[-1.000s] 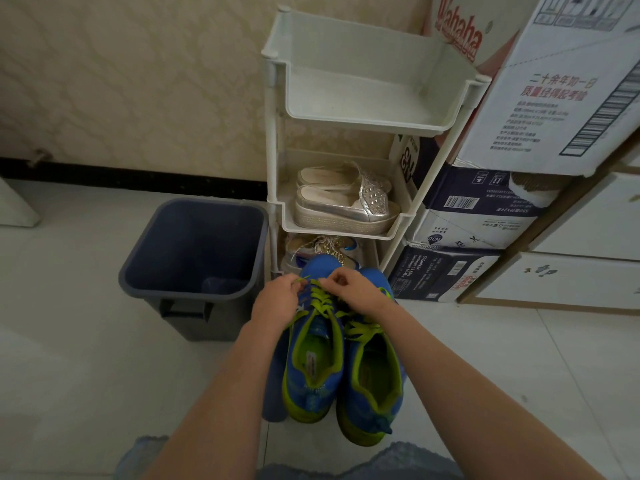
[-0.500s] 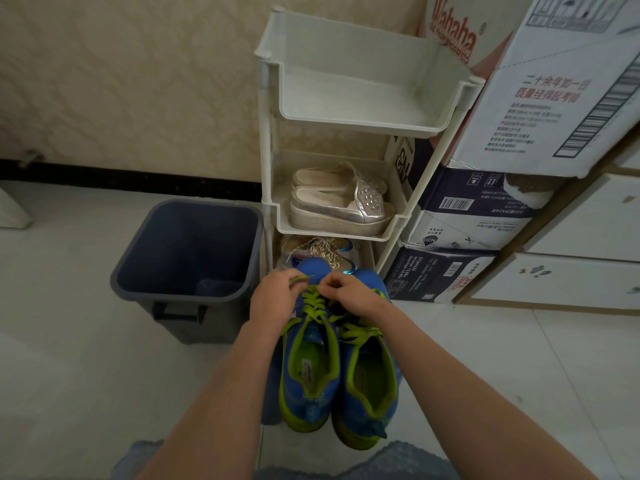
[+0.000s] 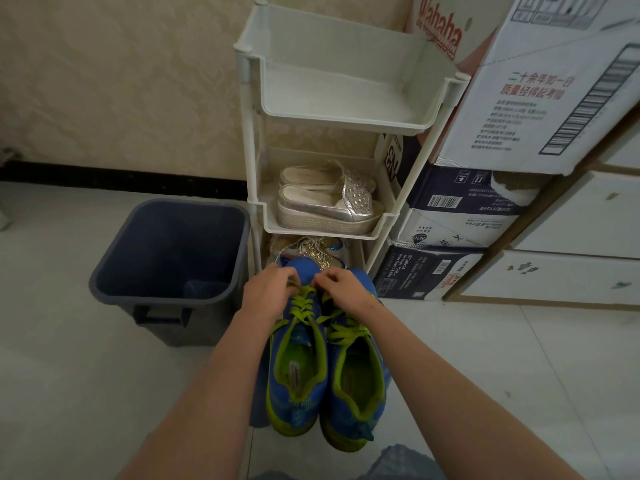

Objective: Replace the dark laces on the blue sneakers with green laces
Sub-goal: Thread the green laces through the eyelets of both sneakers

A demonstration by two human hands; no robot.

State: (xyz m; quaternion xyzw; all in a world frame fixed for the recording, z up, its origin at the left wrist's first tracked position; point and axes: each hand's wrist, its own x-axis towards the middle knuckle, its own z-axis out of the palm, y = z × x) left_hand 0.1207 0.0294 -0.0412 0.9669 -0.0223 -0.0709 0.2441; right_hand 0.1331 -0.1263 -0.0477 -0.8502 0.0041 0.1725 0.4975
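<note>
Two blue sneakers with lime-green lining stand side by side on the floor, toes pointing away from me. The left sneaker (image 3: pixel 297 372) and the right sneaker (image 3: pixel 356 386) both carry green laces (image 3: pixel 304 308). My left hand (image 3: pixel 268 289) pinches a green lace end near the toe of the left sneaker. My right hand (image 3: pixel 341 287) grips the lace on the other side of the same shoe, close to the left hand. No dark laces are visible.
A dark blue bin (image 3: pixel 169 258) stands on the left. A white three-tier rack (image 3: pixel 346 123) behind the sneakers holds silver platform shoes (image 3: pixel 329 206) and glittery shoes (image 3: pixel 311 249). Stacked cartons (image 3: pixel 485 209) and white drawers (image 3: pixel 571 271) fill the right.
Both hands stay at the top of the left sneaker's lacing and have shifted only slightly; the view has drifted a little.
</note>
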